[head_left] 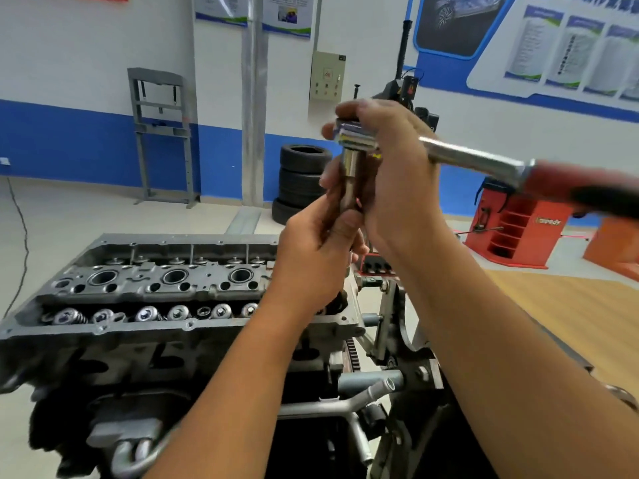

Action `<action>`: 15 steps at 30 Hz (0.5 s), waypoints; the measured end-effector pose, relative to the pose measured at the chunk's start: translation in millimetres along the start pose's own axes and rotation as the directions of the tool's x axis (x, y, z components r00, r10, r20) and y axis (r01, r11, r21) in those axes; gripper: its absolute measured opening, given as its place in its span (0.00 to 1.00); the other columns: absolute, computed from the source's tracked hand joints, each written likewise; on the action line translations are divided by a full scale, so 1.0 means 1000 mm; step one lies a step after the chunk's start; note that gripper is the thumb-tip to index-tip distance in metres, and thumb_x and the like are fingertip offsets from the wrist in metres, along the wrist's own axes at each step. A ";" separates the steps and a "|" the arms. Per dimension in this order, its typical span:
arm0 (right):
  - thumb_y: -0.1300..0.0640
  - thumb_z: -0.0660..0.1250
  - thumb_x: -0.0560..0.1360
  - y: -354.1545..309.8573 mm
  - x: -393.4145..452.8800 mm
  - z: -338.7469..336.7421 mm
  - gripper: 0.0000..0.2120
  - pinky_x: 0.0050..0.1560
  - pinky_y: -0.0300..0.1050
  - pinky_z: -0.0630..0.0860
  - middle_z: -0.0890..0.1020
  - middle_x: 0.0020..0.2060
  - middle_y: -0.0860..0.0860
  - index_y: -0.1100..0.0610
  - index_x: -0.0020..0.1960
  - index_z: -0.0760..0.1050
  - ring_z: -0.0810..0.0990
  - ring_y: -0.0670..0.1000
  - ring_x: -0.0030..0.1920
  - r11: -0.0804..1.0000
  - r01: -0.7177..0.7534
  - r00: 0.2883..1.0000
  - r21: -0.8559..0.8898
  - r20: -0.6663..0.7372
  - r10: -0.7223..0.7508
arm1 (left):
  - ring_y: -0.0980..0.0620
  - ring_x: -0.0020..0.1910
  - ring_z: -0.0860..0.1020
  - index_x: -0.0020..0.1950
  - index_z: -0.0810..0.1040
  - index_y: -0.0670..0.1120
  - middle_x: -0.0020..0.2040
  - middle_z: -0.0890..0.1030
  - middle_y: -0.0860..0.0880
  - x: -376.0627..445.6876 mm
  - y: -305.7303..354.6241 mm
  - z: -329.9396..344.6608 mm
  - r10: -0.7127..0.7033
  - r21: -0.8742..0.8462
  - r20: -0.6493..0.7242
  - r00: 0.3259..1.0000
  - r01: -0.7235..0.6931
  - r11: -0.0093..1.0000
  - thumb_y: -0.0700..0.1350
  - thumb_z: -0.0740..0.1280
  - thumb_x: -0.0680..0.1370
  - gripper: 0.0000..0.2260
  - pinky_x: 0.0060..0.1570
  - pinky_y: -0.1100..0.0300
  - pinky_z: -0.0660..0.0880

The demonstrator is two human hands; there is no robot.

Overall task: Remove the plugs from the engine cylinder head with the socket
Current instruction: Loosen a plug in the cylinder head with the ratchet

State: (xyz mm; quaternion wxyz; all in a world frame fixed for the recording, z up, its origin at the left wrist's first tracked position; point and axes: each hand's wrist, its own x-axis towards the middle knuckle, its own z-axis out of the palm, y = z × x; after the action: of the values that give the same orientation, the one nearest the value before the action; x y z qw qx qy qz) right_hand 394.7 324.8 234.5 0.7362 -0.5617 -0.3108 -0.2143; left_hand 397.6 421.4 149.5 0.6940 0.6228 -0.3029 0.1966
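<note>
Low and near, the grey metal engine cylinder head (166, 288) waits while the long shiny steel socket (352, 174) is gripped by the left hand (311, 257) and the ratchet top is clasped by the right hand (390, 174); it should be kept straight.

Both hands (390, 160) w/ ratchet (473, 157) held up above head's (103, 326) right end, so air over its left and middle is open. Three plug wells (174, 276) uncovered, reachable from above. Stand (387, 319) crowds right edge; pipes (345, 406) block below front edge.

Three plug wells (175, 276); three stacked tyres (300, 183).
</note>
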 end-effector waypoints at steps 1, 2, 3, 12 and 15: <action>0.54 0.63 0.79 -0.003 0.005 -0.001 0.11 0.29 0.43 0.69 0.82 0.42 0.60 0.61 0.48 0.79 0.75 0.55 0.27 0.994 -0.096 0.994 0.051 0.063 0.092 | 0.50 0.36 0.81 0.52 0.80 0.48 0.39 0.84 0.46 0.002 0.000 -0.006 -0.025 0.049 0.048 0.999 0.023 0.999 0.47 0.64 0.82 0.07 0.37 0.63 0.77; 0.53 0.62 0.78 -0.005 0.011 -0.003 0.11 0.29 0.41 0.66 0.82 0.39 0.58 0.59 0.46 0.78 0.72 0.54 0.25 0.968 -0.216 0.971 0.129 0.134 0.198 | 0.52 0.39 0.82 0.52 0.80 0.47 0.41 0.85 0.46 0.005 0.001 -0.012 -0.051 0.093 0.106 0.993 0.041 0.995 0.45 0.64 0.82 0.06 0.38 0.65 0.76; 0.52 0.61 0.76 -0.006 0.016 -0.006 0.11 0.29 0.39 0.62 0.81 0.37 0.56 0.57 0.43 0.78 0.70 0.52 0.23 0.923 -0.322 0.938 0.212 0.207 0.279 | 0.55 0.42 0.84 0.53 0.80 0.47 0.43 0.86 0.48 0.007 0.002 -0.017 -0.077 0.111 0.155 0.985 0.060 0.992 0.41 0.65 0.83 0.05 0.41 0.67 0.77; 0.50 0.65 0.81 0.014 0.009 0.006 0.13 0.23 0.40 0.67 0.82 0.40 0.60 0.59 0.45 0.75 0.72 0.52 0.22 0.987 -0.004 0.998 0.160 0.055 -0.005 | 0.55 0.49 0.87 0.54 0.80 0.51 0.47 0.89 0.52 0.004 0.004 -0.030 -0.072 0.156 0.103 0.992 0.055 0.986 0.29 0.70 0.79 0.16 0.52 0.58 0.84; 0.57 0.70 0.76 0.014 0.011 0.005 0.09 0.21 0.41 0.64 0.79 0.37 0.60 0.59 0.42 0.72 0.69 0.52 0.21 0.986 0.135 0.989 0.098 -0.071 -0.129 | 0.55 0.47 0.86 0.53 0.81 0.49 0.46 0.88 0.53 0.002 0.003 -0.017 -0.062 0.239 0.053 0.997 0.047 0.970 0.32 0.69 0.80 0.12 0.54 0.52 0.84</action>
State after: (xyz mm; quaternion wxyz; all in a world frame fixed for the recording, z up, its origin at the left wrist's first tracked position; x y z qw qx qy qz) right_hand 410.9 333.4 232.8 0.7580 -0.4940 -0.3339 -0.2644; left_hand 399.7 438.0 152.6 0.6103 0.7151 -0.2807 0.1934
